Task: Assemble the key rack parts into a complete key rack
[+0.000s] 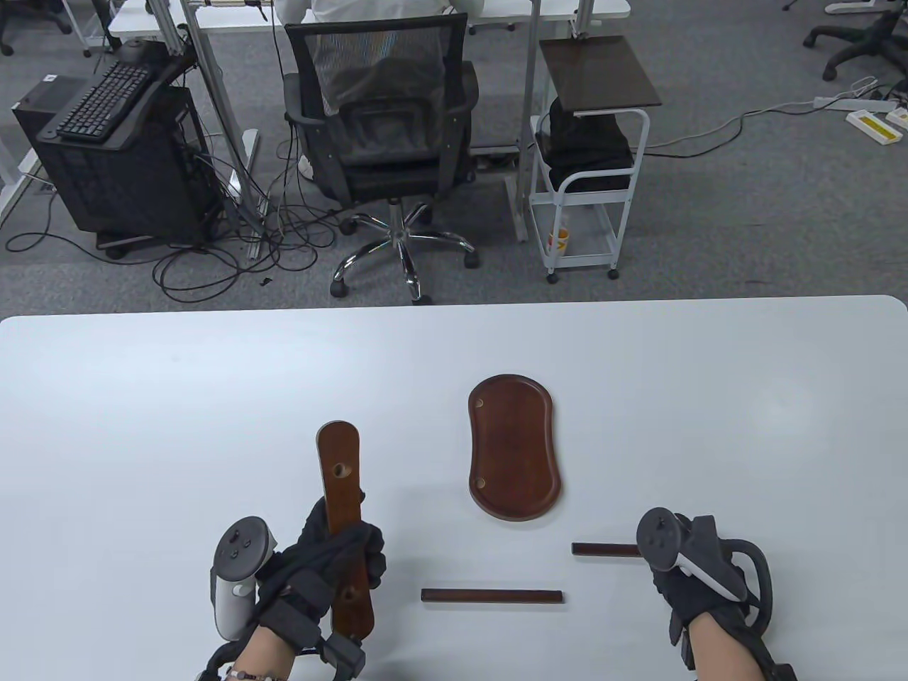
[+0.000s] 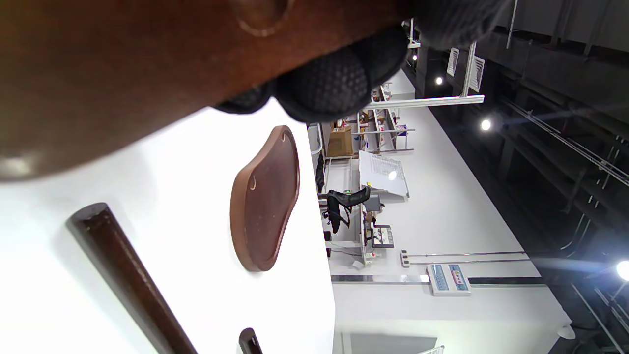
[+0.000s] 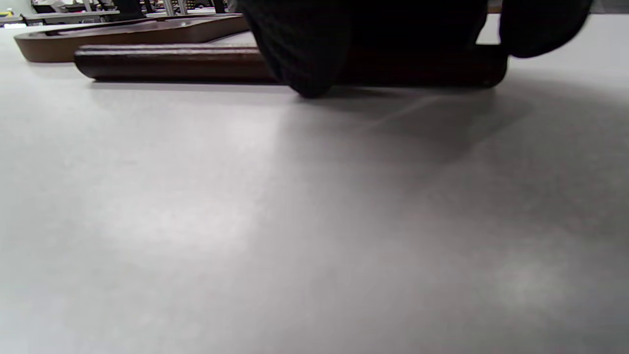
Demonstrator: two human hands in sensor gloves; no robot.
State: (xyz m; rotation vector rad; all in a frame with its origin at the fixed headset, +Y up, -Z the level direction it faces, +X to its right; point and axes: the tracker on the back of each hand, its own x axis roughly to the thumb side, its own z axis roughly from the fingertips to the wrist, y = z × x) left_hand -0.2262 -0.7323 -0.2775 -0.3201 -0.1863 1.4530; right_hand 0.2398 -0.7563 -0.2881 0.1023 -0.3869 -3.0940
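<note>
My left hand [image 1: 346, 560] grips a long flat wooden bar [image 1: 339, 468] with round holes, its far end pointing away from me. In the left wrist view the bar [image 2: 147, 59] fills the top left, with my fingertips [image 2: 334, 83] under its edge. The oval wooden base tray [image 1: 514, 447] lies mid-table and also shows in the left wrist view [image 2: 268, 196]. A dark rod [image 1: 493, 596] lies in front of me. My right hand [image 1: 658, 562] holds the right end of a second rod [image 1: 603, 549] that lies on the table. In the right wrist view my fingers [image 3: 304, 49] close around this rod [image 3: 172, 61].
The white table [image 1: 142, 425] carries only these parts. Its far edge runs across the middle of the table view. Beyond it are an office chair [image 1: 383, 128] and a small white cart [image 1: 589, 177] on the floor.
</note>
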